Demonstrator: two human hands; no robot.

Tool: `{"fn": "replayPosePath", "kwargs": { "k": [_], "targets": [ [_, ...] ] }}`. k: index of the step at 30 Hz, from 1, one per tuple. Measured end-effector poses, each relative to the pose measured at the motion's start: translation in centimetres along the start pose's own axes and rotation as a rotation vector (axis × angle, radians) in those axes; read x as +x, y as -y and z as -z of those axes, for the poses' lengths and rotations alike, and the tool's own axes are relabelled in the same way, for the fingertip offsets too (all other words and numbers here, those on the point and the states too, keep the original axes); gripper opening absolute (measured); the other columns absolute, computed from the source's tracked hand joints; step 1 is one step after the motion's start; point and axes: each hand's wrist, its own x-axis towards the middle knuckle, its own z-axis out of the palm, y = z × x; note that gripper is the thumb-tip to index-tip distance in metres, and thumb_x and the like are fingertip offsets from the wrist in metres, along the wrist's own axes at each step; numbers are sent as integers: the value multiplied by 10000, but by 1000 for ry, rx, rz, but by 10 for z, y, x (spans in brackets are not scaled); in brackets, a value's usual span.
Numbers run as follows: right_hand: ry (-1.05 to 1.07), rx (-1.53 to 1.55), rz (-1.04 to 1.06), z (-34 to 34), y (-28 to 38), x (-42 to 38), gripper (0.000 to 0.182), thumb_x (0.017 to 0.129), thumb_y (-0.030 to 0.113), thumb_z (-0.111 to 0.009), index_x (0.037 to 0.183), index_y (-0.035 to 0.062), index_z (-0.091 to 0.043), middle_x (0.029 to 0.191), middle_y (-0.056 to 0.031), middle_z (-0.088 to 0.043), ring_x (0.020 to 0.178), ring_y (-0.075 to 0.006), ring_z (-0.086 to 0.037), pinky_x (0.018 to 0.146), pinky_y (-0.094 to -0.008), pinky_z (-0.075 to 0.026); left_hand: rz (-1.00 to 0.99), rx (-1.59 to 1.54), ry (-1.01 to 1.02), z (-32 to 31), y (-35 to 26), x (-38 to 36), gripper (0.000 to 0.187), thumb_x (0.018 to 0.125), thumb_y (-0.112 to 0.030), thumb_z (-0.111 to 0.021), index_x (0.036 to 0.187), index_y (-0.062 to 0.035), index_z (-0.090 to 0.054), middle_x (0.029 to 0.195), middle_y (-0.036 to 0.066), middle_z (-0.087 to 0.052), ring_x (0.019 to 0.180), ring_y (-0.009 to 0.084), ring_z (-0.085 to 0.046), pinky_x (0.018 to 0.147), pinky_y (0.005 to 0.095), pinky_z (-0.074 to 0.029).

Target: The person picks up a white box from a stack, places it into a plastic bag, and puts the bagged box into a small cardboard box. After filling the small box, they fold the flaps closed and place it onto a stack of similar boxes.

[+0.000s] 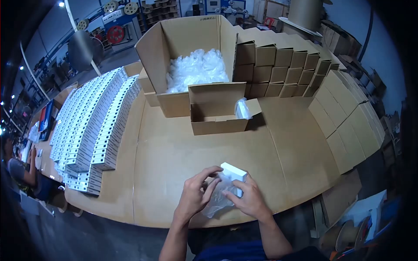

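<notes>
Near the front edge of the table, a small white box point(234, 172) is held upright and slightly tilted. My right hand point(251, 199) grips it by its right side, thumb across the front. A clear plastic bag point(214, 205) hangs below and left of the box, partly against it. My left hand point(197, 192) has its fingers curled, pinching the bag near its upper edge beside the box. How far the bag covers the box is hard to make out. Beyond my hands stands an open small brown carton point(220, 127) with a plastic-wrapped item point(242, 108) at its right end.
A large open carton point(174, 105) full of clear plastic bags point(198, 69) stands at the back. White boxes point(93, 126) are stacked at left. Brown cartons line the back right point(280, 74) and right edge point(344, 126). Another person point(24, 169) sits at far left.
</notes>
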Motion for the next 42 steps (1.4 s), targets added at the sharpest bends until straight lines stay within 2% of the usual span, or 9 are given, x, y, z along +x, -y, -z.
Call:
{"fn": "replayPosePath", "kwargs": {
  "k": [9,12,16,17,23,26,32,37,42],
  "targets": [
    [92,91,60,-4,-24,-1,226,911,198,-769,951,-19,-719,1076,-242,-632,1009,-397,-638,882,-437,-507,-23,-159,47,11,8,12,532,981,-22,-659,1483,-20,-482,933,115,-788,787,123,-708,680,261,-551],
    [79,46,-58,-1,-21,-3,229,914,208,-772,935,-15,-730,967,-203,-612,824,-317,-623,754,-403,-505,87,-280,-195,19,11,13,475,996,-41,-650,1445,-4,-501,832,90,-768,629,117,-625,642,272,-523],
    [-80,249,-113,-13,-29,-1,241,932,206,-769,905,-28,-720,900,-141,-574,689,-195,-546,643,-348,-467,5,-542,-742,5,46,4,401,999,-60,-657,1359,-4,-490,1141,113,-661,944,139,-621,852,282,-521],
    [-108,271,-122,-17,-29,-1,242,936,205,-766,903,-30,-718,899,-136,-573,699,-192,-548,645,-345,-466,64,-705,-602,0,57,-11,433,991,-80,-686,1356,-6,-465,1260,110,-577,1077,149,-587,889,300,-514],
    [-215,282,-215,-31,-25,1,268,992,228,-703,892,-20,-723,916,-118,-583,781,-192,-562,693,-341,-471,454,-603,-171,-20,24,-33,325,983,-94,-711,1250,3,-553,1068,45,-640,846,74,-619,709,222,-519],
    [-229,327,-210,-30,-29,3,296,1031,240,-651,885,-5,-728,932,-114,-591,821,-197,-558,738,-348,-468,379,-587,-355,-14,44,-36,288,992,-106,-693,1238,-13,-575,928,10,-637,646,50,-540,544,208,-433],
    [-164,290,-205,-28,-24,0,260,1028,208,-659,903,-9,-728,972,-115,-593,860,-189,-561,731,-322,-472,258,-618,-221,-5,31,-21,520,859,-51,-835,1300,29,-573,1117,108,-699,1069,195,-684,937,349,-568],
    [-257,575,-62,-33,-38,1,343,955,199,-716,1228,-9,-697,1182,-123,-640,1070,-198,-616,902,-294,-492,243,-353,-125,-12,41,-16,479,829,-85,-873,1222,38,-628,1117,135,-732,1035,190,-705,905,338,-573],
    [-270,563,70,28,-20,41,478,1010,-14,-567,1474,-16,-451,1321,-153,-566,1207,-176,-568,1036,-327,-471,192,-200,-56,-11,39,-20,412,818,-96,-882,1135,46,-659,1006,124,-744,932,179,-719,833,328,-590]
  ]
}}
